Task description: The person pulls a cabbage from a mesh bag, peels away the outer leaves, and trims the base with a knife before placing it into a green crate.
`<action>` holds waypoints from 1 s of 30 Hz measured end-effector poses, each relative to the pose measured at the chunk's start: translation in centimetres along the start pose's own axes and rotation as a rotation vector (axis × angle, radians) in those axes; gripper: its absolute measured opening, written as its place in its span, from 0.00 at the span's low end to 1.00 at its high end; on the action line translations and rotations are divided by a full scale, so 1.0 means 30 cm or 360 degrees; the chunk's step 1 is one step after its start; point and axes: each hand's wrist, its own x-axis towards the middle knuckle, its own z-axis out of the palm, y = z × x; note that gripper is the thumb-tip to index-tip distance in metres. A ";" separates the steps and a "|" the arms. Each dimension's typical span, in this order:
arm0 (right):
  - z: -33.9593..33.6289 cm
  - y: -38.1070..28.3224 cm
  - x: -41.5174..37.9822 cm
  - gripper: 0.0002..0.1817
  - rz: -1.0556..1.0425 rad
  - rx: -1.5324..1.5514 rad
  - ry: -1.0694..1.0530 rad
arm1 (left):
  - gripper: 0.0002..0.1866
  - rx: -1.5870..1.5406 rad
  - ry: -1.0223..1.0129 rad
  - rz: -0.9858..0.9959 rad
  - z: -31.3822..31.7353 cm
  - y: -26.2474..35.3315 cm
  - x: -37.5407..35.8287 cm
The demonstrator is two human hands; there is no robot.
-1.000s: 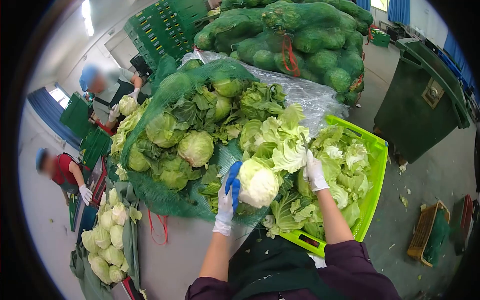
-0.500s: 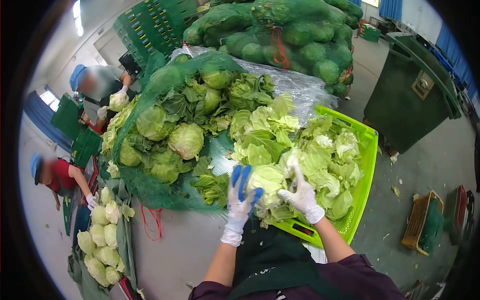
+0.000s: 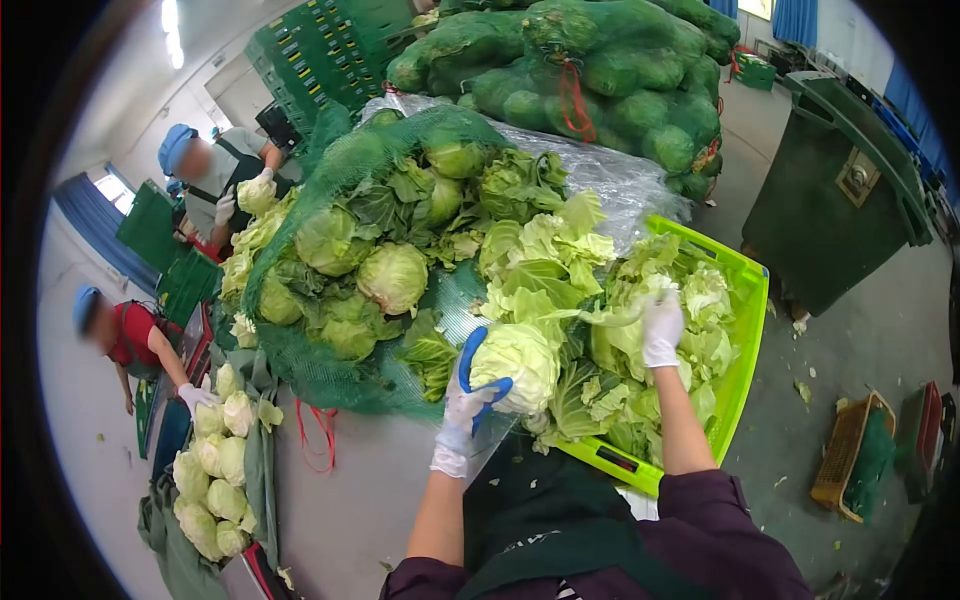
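Observation:
My left hand (image 3: 470, 390), in a white glove with blue fingers, is wrapped round the left side of a pale green cabbage (image 3: 515, 368). Up and to the right, my right hand (image 3: 662, 328), in a white glove, grips a pale cabbage leaf (image 3: 615, 316) over the bright green crate (image 3: 745, 370). Loose leaves (image 3: 640, 400) fill the crate. Left of the held cabbage, whole cabbages (image 3: 392, 279) and leaves lie in an opened green net (image 3: 350, 390).
Stacked net sacks of cabbages (image 3: 620, 80) stand at the back, a dark green bin (image 3: 835, 200) at the right. Two co-workers (image 3: 215, 165) are at the left near a row of trimmed cabbages (image 3: 215, 470). A yellow basket (image 3: 845, 455) sits on the floor at right.
My right hand has left the cabbage and moved up and right with a leaf. My left hand still holds the cabbage, now slightly further left. The view has shifted a little.

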 end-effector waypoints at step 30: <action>-0.249 -0.286 -0.377 0.45 -0.0617 0.0949 -0.1016 | 0.45 -0.1402 -0.0099 0.0175 0.056 0.032 -0.089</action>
